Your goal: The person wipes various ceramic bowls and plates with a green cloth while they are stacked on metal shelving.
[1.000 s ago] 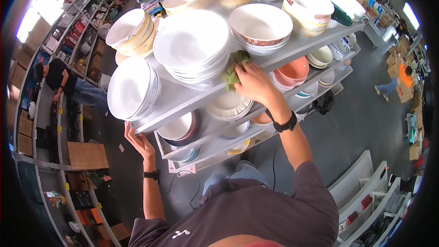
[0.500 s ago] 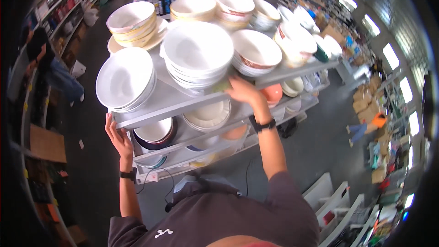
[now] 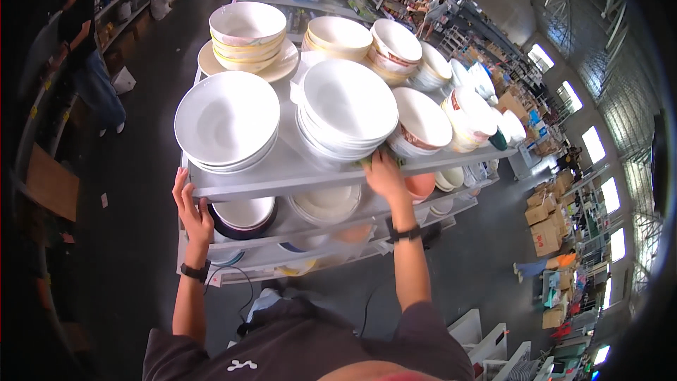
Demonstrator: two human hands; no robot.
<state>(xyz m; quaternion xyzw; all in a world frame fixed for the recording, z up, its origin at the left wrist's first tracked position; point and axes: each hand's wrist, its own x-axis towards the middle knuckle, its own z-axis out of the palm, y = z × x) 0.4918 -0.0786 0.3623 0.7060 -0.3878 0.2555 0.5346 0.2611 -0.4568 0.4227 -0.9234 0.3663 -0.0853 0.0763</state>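
My left hand (image 3: 192,213) grips the front left corner of a grey shelf rack (image 3: 282,187), thumb toward the front edge and fingers along the side. My right hand (image 3: 385,175) is bent over the top shelf's front edge. Its fingers press on a green cloth (image 3: 366,161), which shows only in part beneath them. Just behind those fingers stands a tall stack of white bowls (image 3: 350,102). Another white bowl stack (image 3: 227,118) is nearest my left hand. To the right of my right hand is a brown-patterned bowl stack (image 3: 423,116).
Farther back on the top shelf are yellow-banded bowls (image 3: 247,25) on a plate, and several more stacks. Lower tiers hold an orange bowl (image 3: 419,187) and a pale dish (image 3: 326,204). A person (image 3: 90,63) stands at left. Cardboard boxes (image 3: 546,233) lie at right.
The view has shifted, so the rack and bowls sit lower in the picture. My left hand stays on the corner; my right hand remains at the front edge beside the tall stack.
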